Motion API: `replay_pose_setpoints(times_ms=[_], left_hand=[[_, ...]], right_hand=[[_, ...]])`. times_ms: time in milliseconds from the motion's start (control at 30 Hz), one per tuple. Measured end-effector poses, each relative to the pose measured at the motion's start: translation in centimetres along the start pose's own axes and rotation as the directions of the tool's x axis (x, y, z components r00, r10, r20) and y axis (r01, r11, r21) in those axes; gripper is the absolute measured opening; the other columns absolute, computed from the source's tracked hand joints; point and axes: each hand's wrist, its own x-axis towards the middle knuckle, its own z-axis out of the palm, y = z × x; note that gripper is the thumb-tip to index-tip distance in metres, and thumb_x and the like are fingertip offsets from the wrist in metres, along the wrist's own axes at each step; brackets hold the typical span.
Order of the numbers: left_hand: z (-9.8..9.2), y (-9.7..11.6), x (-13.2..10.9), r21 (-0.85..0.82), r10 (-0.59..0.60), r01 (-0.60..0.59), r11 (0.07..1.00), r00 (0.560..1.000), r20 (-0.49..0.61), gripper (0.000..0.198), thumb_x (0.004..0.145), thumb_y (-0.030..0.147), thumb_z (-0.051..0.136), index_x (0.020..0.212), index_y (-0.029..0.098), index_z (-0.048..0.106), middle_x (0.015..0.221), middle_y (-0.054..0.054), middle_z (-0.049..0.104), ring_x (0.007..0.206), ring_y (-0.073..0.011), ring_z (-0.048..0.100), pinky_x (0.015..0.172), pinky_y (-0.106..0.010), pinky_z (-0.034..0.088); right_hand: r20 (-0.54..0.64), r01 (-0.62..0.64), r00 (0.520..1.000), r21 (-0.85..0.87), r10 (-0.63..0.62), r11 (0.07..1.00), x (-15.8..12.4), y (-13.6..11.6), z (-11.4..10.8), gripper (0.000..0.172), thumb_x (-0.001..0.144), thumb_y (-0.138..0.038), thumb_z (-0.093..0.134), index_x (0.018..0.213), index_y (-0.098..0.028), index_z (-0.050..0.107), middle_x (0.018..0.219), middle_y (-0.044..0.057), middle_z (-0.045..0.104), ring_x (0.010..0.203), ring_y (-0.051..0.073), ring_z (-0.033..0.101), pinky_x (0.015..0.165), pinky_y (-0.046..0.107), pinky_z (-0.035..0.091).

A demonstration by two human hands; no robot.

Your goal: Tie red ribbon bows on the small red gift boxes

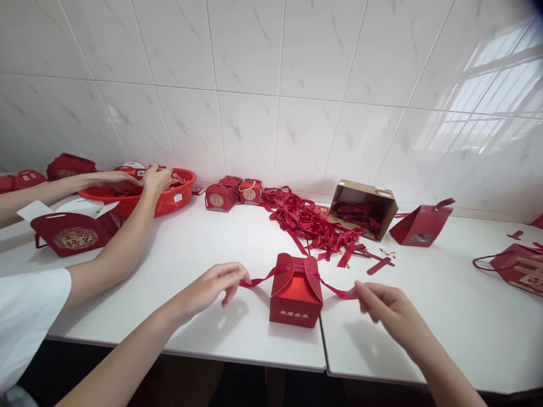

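A small red gift box (296, 299) stands on the white table (203, 254) near the front edge, its two rounded flaps meeting on top. A red ribbon (261, 279) runs through the flaps and out both sides. My left hand (212, 287) pinches the ribbon's left end, fingers closed. My right hand (384, 305) pinches the right end, also closed. Both hands sit level with the box, one on each side.
A co-worker's arms (123, 237) at the left reach into a red basin (169, 195). Folded red boxes (231, 195), a heap of red ribbons (309, 223), an open cardboard carton (365, 206) and flat red boxes (419, 226) line the tiled wall.
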Motion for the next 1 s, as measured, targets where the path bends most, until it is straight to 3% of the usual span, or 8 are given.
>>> replay_pose_setpoints(times_ms=[100, 200, 333, 500, 600, 700, 867, 1000], left_hand=[[1.1, 0.6, -0.9, -0.016, -0.032, 0.036, 0.999, 0.978, 0.206, 0.037, 0.084, 0.047, 0.045, 0.103, 0.023, 0.064, 0.049, 0.005, 0.045, 0.057, -0.0155, 0.049, 0.069, -0.027, 0.040], [2.7, -0.1, -0.3, -0.068, 0.010, 0.004, 0.998, 0.978, 0.208, 0.040, 0.082, 0.046, 0.050, 0.115, 0.024, 0.061, 0.060, 0.002, 0.056, 0.056, -0.0143, 0.049, 0.061, -0.025, 0.038], [4.2, -1.1, 1.0, -0.379, -0.079, 0.104, 0.920, 0.994, 0.081, 0.041, 0.085, 0.039, 0.052, 0.122, 0.022, 0.053, 0.069, 0.001, 0.061, 0.048, -0.0093, 0.045, 0.053, -0.022, 0.035], [5.1, -1.0, 2.3, -0.931, -0.084, 0.042, 0.362, 0.996, 0.012, 0.028, 0.082, 0.019, 0.058, 0.110, 0.018, 0.056, 0.090, -0.005, 0.060, 0.066, -0.0102, 0.056, 0.056, -0.021, 0.043], [5.0, -0.9, 3.0, -0.995, -0.158, -0.034, 0.090, 0.986, -0.048, 0.019, 0.088, 0.020, 0.051, 0.102, 0.011, 0.061, 0.070, -0.002, 0.054, 0.059, -0.0083, 0.054, 0.054, -0.019, 0.046], [4.5, -0.8, 3.2, -0.986, -0.227, -0.159, 0.053, 0.960, -0.167, 0.020, 0.090, 0.017, 0.047, 0.095, 0.010, 0.064, 0.067, -0.002, 0.053, 0.058, -0.0080, 0.053, 0.053, -0.019, 0.047], [2.9, 0.4, 2.9, -0.919, -0.147, -0.321, 0.229, 0.922, -0.359, 0.020, 0.087, 0.021, 0.053, 0.091, 0.012, 0.070, 0.074, -0.005, 0.061, 0.066, -0.0106, 0.057, 0.061, -0.022, 0.050], [0.6, 2.6, 3.4, -0.700, 0.039, -0.551, 0.454, 0.797, -0.603, 0.013, 0.069, 0.022, 0.073, 0.081, 0.015, 0.073, 0.077, -0.003, 0.065, 0.068, -0.0091, 0.055, 0.062, -0.019, 0.046]], right_hand=[[0.208, -0.026, 0.978, 0.097, 0.006, 0.995, -0.8, -0.7, 2.6, 0.048, 0.081, -0.058, 0.046, 0.066, -0.016, 0.062, 0.048, -0.002, 0.044, 0.044, 0.010, 0.036, 0.049, 0.026, 0.035], [0.193, -0.139, 0.979, 0.400, 0.066, 0.906, -0.7, -0.7, 5.2, 0.039, 0.080, -0.054, 0.052, 0.082, -0.018, 0.064, 0.060, -0.001, 0.054, 0.052, 0.011, 0.046, 0.051, 0.024, 0.039], [0.147, -0.262, 0.944, 0.877, 0.294, 0.402, 0.3, 0.4, 5.8, 0.029, 0.078, -0.046, 0.060, 0.094, -0.022, 0.059, 0.100, 0.004, 0.063, 0.076, 0.015, 0.060, 0.060, 0.025, 0.050], [0.205, -0.204, 0.885, 0.978, 0.419, -0.046, 1.7, 1.2, 4.1, 0.009, 0.079, -0.028, 0.063, 0.084, -0.022, 0.059, 0.076, -0.001, 0.059, 0.059, 0.008, 0.056, 0.047, 0.017, 0.047], [0.118, -0.116, 0.884, 0.993, 0.452, -0.033, 1.9, 1.4, 3.6, 0.008, 0.078, -0.024, 0.065, 0.085, -0.022, 0.062, 0.069, -0.003, 0.056, 0.054, 0.007, 0.054, 0.042, 0.016, 0.044], [0.003, -0.033, 0.895, 0.998, 0.446, 0.059, 1.9, 1.5, 3.2, 0.015, 0.072, -0.017, 0.070, 0.085, -0.019, 0.064, 0.070, -0.003, 0.057, 0.058, 0.006, 0.055, 0.047, 0.015, 0.047], [-0.227, 0.123, 0.903, 0.950, 0.365, 0.287, 1.9, 0.4, 1.1, 0.019, 0.066, -0.025, 0.076, 0.082, -0.019, 0.067, 0.072, -0.003, 0.059, 0.065, 0.007, 0.057, 0.054, 0.016, 0.050], [-0.509, 0.349, 0.846, 0.756, 0.160, 0.554, 1.9, -2.5, -1.5, 0.021, 0.066, -0.031, 0.076, 0.083, -0.019, 0.069, 0.091, 0.001, 0.065, 0.072, 0.009, 0.059, 0.059, 0.019, 0.050]])
